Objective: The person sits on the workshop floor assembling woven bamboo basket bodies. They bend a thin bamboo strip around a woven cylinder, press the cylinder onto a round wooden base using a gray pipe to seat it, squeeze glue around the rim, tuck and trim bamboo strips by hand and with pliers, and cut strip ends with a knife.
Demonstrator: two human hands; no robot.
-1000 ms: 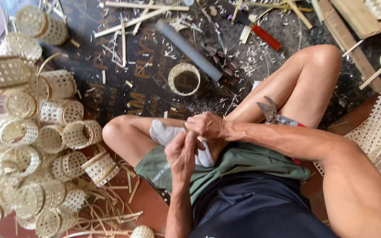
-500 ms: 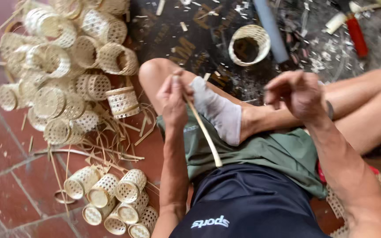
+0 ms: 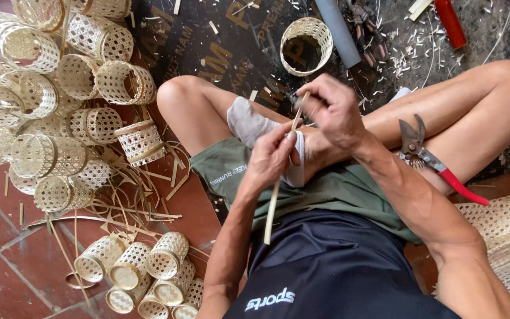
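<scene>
I sit cross-legged on the floor with a thin pale bamboo strip (image 3: pixel 274 204) held upright over my lap. My left hand (image 3: pixel 271 155) pinches the strip at its middle. My right hand (image 3: pixel 332 109) grips the strip's upper end, just above a grey sock (image 3: pixel 249 124) on my foot. Red-handled pruning shears (image 3: pixel 429 158) rest on my right thigh, close to my right forearm.
Several small woven cylindrical baskets (image 3: pixel 72 88) are heaped at the left, with more by my left knee (image 3: pixel 149 272). One open woven ring (image 3: pixel 306 44) stands on the dark mat ahead, beside a grey tube (image 3: pixel 340 32). Woven cane sheet (image 3: pixel 506 236) lies at the right. Shavings litter the floor.
My hands have drawn together on the strip. The right hand moved left onto its upper end, and the strip now stands more upright. The camera view shifted slightly.
</scene>
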